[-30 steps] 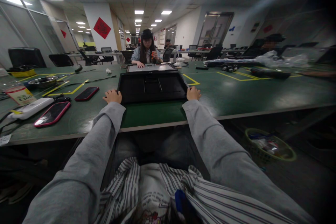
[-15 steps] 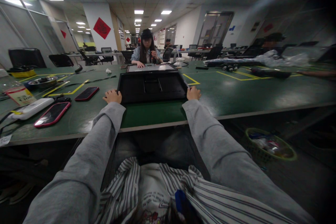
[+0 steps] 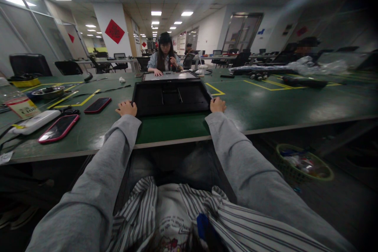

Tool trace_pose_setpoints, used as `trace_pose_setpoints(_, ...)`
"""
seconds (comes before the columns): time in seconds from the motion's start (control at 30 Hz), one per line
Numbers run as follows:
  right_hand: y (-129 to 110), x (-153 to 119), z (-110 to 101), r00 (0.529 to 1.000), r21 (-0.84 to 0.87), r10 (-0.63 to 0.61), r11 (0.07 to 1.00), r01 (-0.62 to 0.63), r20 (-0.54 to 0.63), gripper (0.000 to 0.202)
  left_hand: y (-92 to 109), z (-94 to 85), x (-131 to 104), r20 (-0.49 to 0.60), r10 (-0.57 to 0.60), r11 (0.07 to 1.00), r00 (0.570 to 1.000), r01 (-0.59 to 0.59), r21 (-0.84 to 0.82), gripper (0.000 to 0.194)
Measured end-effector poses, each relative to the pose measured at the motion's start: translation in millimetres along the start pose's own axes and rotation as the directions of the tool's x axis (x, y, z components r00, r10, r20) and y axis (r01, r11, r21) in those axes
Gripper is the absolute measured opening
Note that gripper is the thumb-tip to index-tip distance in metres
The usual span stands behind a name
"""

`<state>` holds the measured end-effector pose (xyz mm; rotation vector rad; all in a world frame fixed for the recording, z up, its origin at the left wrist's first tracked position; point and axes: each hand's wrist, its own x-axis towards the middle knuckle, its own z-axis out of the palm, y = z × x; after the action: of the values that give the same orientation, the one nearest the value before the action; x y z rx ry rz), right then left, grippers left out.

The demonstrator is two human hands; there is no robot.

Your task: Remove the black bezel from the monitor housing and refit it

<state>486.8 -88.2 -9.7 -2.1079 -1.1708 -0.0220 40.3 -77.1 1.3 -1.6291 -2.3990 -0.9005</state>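
A black, shallow, rectangular housing (image 3: 147, 100) lies on the green table in front of me, with a recessed section and two thin bright strips near its middle. My left hand (image 3: 126, 108) grips its left side near the front corner. Opposite, my right hand (image 3: 217, 105) holds the right side, fingers curled against the edge. The undersides of my fingers are hidden. Just beyond the housing lies a flat pale panel with a dark border (image 3: 184, 75), under the hand (image 3: 158, 72) of a person seated across the table.
Left of me are two phones (image 3: 59, 128) (image 3: 98, 105), a white device (image 3: 37, 121), a bottle (image 3: 21, 102), a metal bowl (image 3: 49, 92) and cables. Clear plastic wrap (image 3: 313, 65) and a dark tool (image 3: 304, 82) lie at right. A green basket (image 3: 304, 162) stands below the table edge.
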Motion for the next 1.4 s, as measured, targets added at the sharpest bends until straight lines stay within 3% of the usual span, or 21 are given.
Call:
trace_pose_setpoints(0.43,2,2,2,0.999,0.015,-0.029,0.999,0.029,-0.027,0.030,-2,1.7,2,-0.012,0.041,0.999,0.999,-0.041,0.033,0.039)
trace_pose_setpoints(0.63,-1,0,-4,0.972,0.068,-0.103,0.990,0.120,-0.209,0.038,7,-21.6,-12,-0.198,0.139,0.987,0.970,-0.151,-0.051,0.042)
trace_pose_setpoints(0.73,-5,-1,-9,0.943,0.071,-0.130,0.985,0.159,-0.305,0.041,12,-37.3,-21,-0.290,0.125,0.984,0.949,-0.156,-0.083,0.047)
trace_pose_setpoints(0.87,-9,-4,-13,0.919,0.053,-0.159,0.980,0.191,-0.361,0.042,15,-48.9,-28,-0.317,0.086,0.990,0.944,-0.118,-0.082,0.049)
trace_pose_setpoints(1.07,-6,-1,-7,0.938,0.040,-0.150,0.985,0.170,-0.312,0.042,12,-37.9,-22,-0.327,0.079,0.988,0.942,-0.118,-0.103,0.043)
trace_pose_setpoints(1.4,2,7,6,0.975,0.054,-0.098,0.992,0.111,-0.201,0.034,0,-17.6,-10,-0.227,0.117,0.987,0.967,-0.139,-0.083,0.035)
